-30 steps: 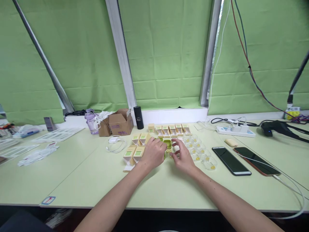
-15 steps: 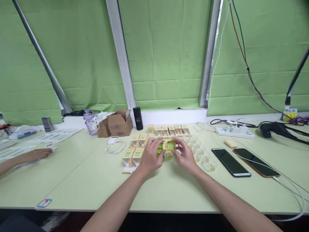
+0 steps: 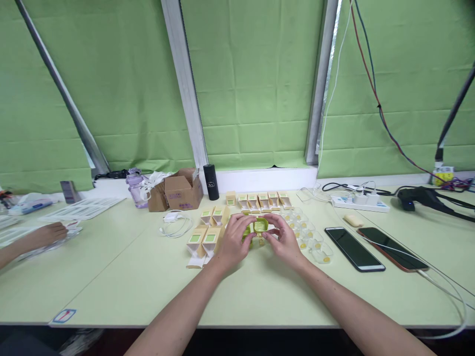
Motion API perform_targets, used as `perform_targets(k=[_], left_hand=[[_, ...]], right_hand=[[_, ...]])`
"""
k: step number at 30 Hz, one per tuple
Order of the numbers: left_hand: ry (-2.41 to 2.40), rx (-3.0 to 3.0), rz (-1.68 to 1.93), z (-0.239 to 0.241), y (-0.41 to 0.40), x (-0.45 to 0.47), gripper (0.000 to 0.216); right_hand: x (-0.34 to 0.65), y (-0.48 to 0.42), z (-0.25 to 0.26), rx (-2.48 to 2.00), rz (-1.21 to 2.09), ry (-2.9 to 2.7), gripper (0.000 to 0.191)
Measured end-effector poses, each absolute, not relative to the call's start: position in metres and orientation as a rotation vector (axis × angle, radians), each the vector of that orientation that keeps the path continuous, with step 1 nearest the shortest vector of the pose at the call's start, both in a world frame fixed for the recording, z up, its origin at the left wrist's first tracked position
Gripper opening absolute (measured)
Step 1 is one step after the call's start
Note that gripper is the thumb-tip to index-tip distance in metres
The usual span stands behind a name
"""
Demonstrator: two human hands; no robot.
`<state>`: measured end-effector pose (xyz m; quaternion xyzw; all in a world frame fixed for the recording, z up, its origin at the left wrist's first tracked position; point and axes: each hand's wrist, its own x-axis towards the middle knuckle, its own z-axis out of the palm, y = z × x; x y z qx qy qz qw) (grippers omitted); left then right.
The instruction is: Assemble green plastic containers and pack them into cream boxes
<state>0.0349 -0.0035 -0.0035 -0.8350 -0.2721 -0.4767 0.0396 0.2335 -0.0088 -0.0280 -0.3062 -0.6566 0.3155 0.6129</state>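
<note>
A small, square, hollow green container (image 3: 260, 225) is between my two hands, its open side facing me. My right hand (image 3: 282, 241) pinches its right edge with thumb and fingers. My left hand (image 3: 236, 241) is closed, its fingertips at the container's left edge. More green plastic (image 3: 246, 231) shows inside the curve of my left fingers, partly hidden. Beside my left hand stand open tan cartons (image 3: 210, 237) with green squares on them. Several clear plastic cups (image 3: 322, 253) with yellow bits in them lie to the right of my right hand.
A row of small cartons (image 3: 263, 201) stands behind my hands. Two phones (image 3: 354, 248) and a power strip (image 3: 359, 202) lie to the right. A cardboard box (image 3: 183, 191), a black cylinder (image 3: 211, 183) and a white cable (image 3: 178, 225) are left. Another person's hand (image 3: 50, 234) rests far left.
The green container has shifted slightly left, nearer my left fingertips, and my right hand has come with it. The other person's hand has moved left.
</note>
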Motion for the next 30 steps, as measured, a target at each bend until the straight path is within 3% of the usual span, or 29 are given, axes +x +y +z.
perform_targets(k=[14,22,30], left_hand=[[-1.092,-2.567,-1.621,-0.0042,-0.0002,0.0338,0.029],[-1.344,-2.645,-1.72,-0.0051,0.0006,0.0366,0.03],[-1.386,-2.639,-1.693,-0.0063,0.0037,0.0352,0.034]], right_hand=[[0.2372,-0.0156,-0.0287,-0.761,0.584,-1.69,0.059],[0.2374,-0.0107,-0.0343,-0.808,0.556,-1.757,0.057],[0.2348,-0.0164,-0.026,-0.841,0.634,-1.737,0.041]])
